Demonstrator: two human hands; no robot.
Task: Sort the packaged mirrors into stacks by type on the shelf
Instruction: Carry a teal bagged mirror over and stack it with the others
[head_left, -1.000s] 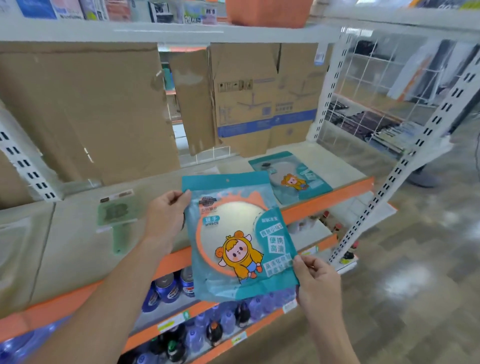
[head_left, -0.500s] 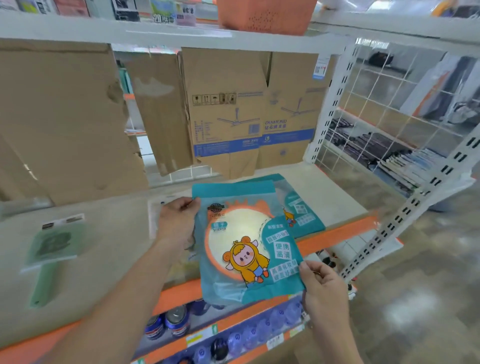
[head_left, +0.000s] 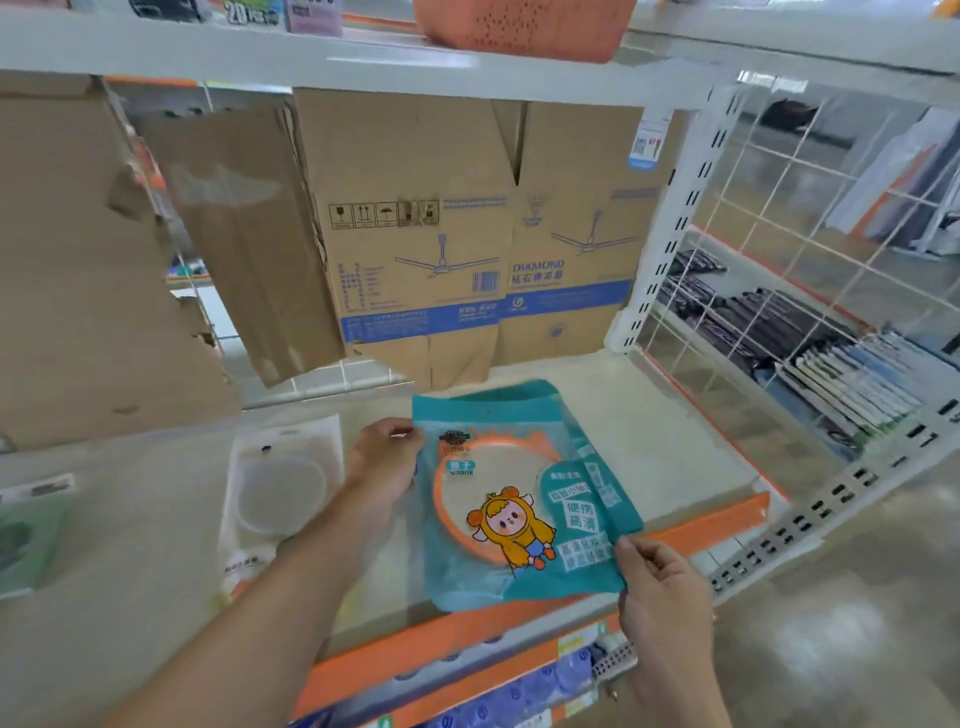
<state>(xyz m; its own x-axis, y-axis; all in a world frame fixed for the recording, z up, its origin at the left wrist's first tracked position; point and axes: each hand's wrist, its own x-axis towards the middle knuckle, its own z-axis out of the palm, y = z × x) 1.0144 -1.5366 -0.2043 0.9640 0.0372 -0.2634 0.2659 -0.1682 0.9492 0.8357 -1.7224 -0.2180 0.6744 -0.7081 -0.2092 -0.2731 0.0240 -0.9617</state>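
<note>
At the far left of the shelf (head_left: 665, 431) lies a green pack (head_left: 23, 540), blurred and partly out of view. To its right a clear pack with a round mirror (head_left: 283, 491) lies flat on the shelf, its lower part hidden by the person's left forearm. The left hand (head_left: 387, 460) has its fingers and thumb curled round the upper left edge of a teal mirror pack (head_left: 519, 499), which shows an orange ring and a cartoon figure in yellow. This pack is held low over the right part of the shelf, on top of a second teal pack (head_left: 605, 486) whose edge peeks out on the right; I cannot tell whether the two touch. The right hand (head_left: 662, 592) pinches the held pack's lower right corner between thumb and fingers. Behind, flattened cardboard boxes (head_left: 415, 234) stand against the back, and a white wire grid (head_left: 779, 218) closes the right end.
</note>
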